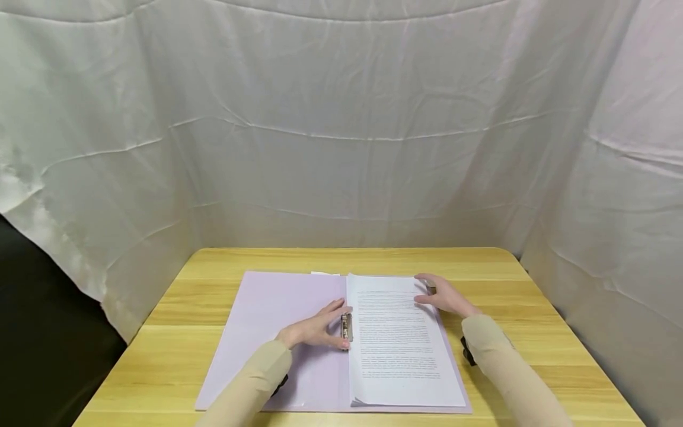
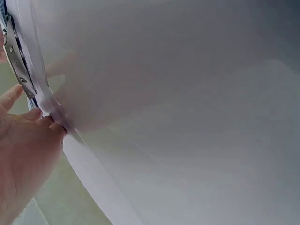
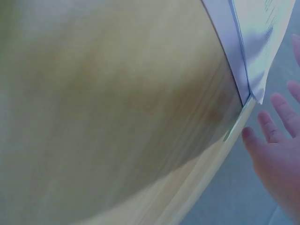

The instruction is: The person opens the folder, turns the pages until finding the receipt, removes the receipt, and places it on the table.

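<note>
A pale purple folder (image 1: 277, 308) lies spread open on the table. On its right side rests a stack of printed paper (image 1: 397, 338), its lower left corner slightly lifted. A metal binder clip mechanism (image 1: 347, 327) is at the folder's spine, along the stack's left edge. My left hand (image 1: 319, 327) spans this mechanism, thumb near its lower end and fingers near its upper end. In the left wrist view, the metal mechanism (image 2: 19, 61) shows beside the left hand (image 2: 28, 150). My right hand (image 1: 443, 293) is at the stack's upper right edge, fingers spread and rather straight.
The wooden table (image 1: 533, 338) extends around the folder. A small white tab (image 1: 324, 273) sticks out at the folder's top edge. Pale cloth (image 1: 341, 166) hangs behind the table and at both sides. Something black (image 1: 42, 332) stands at the far left.
</note>
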The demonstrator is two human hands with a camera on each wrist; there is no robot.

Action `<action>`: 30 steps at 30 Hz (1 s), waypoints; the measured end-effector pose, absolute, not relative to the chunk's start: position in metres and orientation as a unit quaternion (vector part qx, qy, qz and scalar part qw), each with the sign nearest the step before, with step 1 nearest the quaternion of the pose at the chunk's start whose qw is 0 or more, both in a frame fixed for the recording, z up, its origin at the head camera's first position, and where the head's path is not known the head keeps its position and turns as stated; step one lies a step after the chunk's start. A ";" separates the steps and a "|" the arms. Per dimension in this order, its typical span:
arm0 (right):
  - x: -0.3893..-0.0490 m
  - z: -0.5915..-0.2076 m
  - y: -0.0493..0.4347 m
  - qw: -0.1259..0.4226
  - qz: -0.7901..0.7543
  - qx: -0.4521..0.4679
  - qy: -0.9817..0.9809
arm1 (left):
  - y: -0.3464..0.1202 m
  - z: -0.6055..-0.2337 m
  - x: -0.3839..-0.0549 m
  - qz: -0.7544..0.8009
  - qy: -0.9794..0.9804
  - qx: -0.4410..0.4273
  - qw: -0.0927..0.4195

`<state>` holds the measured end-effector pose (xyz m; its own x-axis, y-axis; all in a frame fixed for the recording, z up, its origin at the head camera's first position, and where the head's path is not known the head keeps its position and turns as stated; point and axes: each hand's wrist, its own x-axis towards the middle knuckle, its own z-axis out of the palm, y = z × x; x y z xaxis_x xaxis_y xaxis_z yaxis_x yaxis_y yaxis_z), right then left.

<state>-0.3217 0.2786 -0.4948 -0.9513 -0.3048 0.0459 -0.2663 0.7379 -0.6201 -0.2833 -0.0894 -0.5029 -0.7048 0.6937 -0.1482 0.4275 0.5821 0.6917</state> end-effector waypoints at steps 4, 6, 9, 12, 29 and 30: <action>-0.330 -0.497 0.278 0.036 -0.307 -0.155 0.938 | -0.090 -0.503 -0.283 0.322 0.867 0.320 0.208; -0.332 -0.498 0.276 0.039 -0.298 -0.159 0.941 | -0.090 -0.504 -0.283 0.320 0.868 0.318 0.207; -0.335 -0.500 0.275 0.047 -0.293 -0.160 0.941 | -0.090 -0.505 -0.283 0.319 0.870 0.317 0.204; -0.336 -0.501 0.274 0.050 -0.292 -0.164 0.941 | -0.090 -0.506 -0.283 0.315 0.871 0.321 0.200; -0.348 -0.503 0.270 -0.049 -0.317 -0.122 0.939 | -0.090 -0.505 -0.284 0.310 0.872 0.325 0.194; -0.349 -0.503 0.270 -0.054 -0.324 -0.116 0.937 | -0.091 -0.504 -0.284 0.311 0.872 0.324 0.195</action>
<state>-0.3487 0.2703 -0.5028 -0.9672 -0.1831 0.1760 -0.2527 0.7627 -0.5954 -0.2839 -0.0905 -0.5045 -0.7135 0.6869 -0.1384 0.4439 0.5959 0.6693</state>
